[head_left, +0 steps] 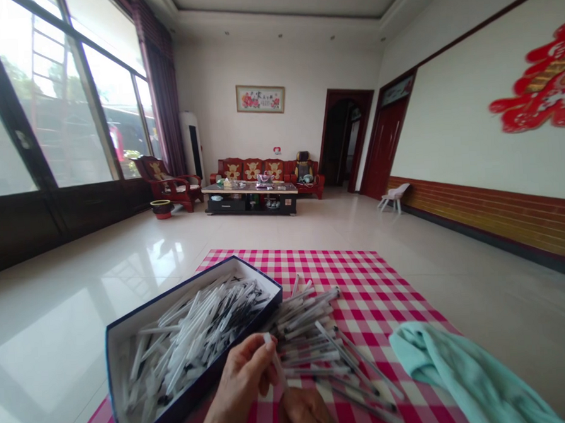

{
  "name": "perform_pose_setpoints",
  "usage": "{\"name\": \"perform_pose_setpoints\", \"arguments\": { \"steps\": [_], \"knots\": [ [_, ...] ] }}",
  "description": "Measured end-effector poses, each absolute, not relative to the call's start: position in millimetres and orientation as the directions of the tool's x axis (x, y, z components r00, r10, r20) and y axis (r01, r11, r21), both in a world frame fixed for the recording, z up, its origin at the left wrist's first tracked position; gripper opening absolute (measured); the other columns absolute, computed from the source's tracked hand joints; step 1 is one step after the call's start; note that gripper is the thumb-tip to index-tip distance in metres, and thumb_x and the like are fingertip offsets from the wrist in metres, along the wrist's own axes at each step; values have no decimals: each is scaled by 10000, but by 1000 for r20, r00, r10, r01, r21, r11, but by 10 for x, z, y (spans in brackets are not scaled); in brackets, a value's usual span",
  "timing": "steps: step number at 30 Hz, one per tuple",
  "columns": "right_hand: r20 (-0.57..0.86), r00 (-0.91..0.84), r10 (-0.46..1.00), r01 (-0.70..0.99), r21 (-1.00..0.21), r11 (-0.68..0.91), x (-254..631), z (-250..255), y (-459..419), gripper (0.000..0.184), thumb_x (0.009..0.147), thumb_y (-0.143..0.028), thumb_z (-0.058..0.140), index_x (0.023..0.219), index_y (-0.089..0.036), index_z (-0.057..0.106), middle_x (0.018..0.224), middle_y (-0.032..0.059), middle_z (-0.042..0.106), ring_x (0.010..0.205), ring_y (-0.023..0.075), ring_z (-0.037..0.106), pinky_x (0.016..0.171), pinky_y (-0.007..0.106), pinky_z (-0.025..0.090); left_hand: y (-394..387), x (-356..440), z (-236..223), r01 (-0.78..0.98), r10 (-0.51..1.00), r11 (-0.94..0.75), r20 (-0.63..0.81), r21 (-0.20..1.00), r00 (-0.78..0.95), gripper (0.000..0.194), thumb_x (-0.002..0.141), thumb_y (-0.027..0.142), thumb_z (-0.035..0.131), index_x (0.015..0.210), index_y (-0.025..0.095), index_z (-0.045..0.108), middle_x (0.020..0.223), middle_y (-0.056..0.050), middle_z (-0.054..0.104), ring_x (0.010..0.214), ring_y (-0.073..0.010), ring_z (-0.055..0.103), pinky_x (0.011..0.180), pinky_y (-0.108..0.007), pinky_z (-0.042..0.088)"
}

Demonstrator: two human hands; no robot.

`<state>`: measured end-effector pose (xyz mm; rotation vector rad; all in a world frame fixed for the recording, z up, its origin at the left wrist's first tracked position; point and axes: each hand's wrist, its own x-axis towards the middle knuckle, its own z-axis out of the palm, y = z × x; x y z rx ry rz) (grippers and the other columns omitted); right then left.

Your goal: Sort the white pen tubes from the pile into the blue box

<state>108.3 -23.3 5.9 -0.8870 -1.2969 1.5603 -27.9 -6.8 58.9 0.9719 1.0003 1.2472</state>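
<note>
My left hand (244, 374) pinches the upper end of a translucent white pen (278, 371) between thumb and fingers. Below it, my right hand (306, 413) is closed around the pen's lower end, which is hidden in the fingers. Left of my hands stands an open dark-blue box (197, 387) with a white inside, filled with loose translucent and black pen parts (199, 336). A loose heap of similar pens (312, 327) with dark ends lies just beyond and right of my hands, on a pink-and-white checked cloth (362, 283).
A mint-green cloth (454, 366) lies crumpled at the right edge of the checked cloth. Farther off, a low coffee table (250, 190) stands before a red wooden sofa (242, 166). A small pink stool (395, 193) is by the right wall, and windows line the left.
</note>
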Motion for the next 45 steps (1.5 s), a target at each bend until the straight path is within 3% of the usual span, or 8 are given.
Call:
{"name": "perform_pose_setpoints", "arguments": {
  "steps": [4,8,20,25,32,35,41,45],
  "knots": [
    [-60,-257,965,-516,-836,-189,1100,45,-127,512,758,-628,541,878,-155,695,480,-10,566,390,113,457,400,216,315,-21,-327,565,-646,976,169,-219,744,3,256,667,272,774,766,147,573,615,8,627,501,-82,603,421,-130,421],
    [85,-114,990,-493,-870,18,1092,48,-135,483,653,-427,762,1083,-252,629,875,37,715,714,215,644,607,297,484,-18,-229,439,-688,970,210,-237,695,56,268,644,235,792,759,151,566,654,-6,641,560,-112,636,477,-174,469],
    [-66,-29,997,-584,-809,-70,1165,-66,8,273,681,-420,756,787,-200,636,575,-9,661,489,149,571,477,245,416,-42,-202,196,-61,995,-25,31,998,90,309,709,450,686,793,152,675,598,-9,616,520,-124,516,505,-215,382],
    [-54,-25,998,-598,-800,-59,1171,-4,-56,200,771,-367,694,773,-173,643,602,-10,651,520,121,557,501,225,421,-68,-256,255,354,929,-365,364,861,74,159,776,324,649,865,214,722,717,-41,642,624,-157,555,606,-219,406],
    [-99,-37,994,-650,-754,-99,1161,45,-75,163,725,-296,742,676,-170,652,583,-21,636,523,111,552,504,212,424,-145,-259,280,445,886,-461,422,767,191,257,877,297,496,695,205,653,693,-46,567,623,-155,529,608,-234,360],
    [-89,-47,995,-650,-753,-98,1152,46,-74,183,726,-314,738,666,-163,651,559,-23,624,502,107,539,492,210,412,-120,-224,237,415,939,-337,333,845,85,347,842,371,521,555,184,573,590,-9,491,558,-131,459,562,-239,312],
    [-57,-38,998,-566,-821,-69,1146,18,-67,261,733,-399,711,645,-169,624,518,-29,595,482,117,517,490,228,401,-35,-117,137,101,974,216,-222,971,54,441,777,518,413,473,200,433,396,63,307,369,-84,246,385,-230,187],
    [-65,-4,998,-529,-847,-57,1149,17,-62,266,719,-416,718,656,-175,625,510,-34,583,471,118,507,470,225,386,-34,-108,146,120,963,242,-254,963,91,451,807,509,374,502,189,465,389,57,346,333,-81,265,348,-223,191]
  ]
}}
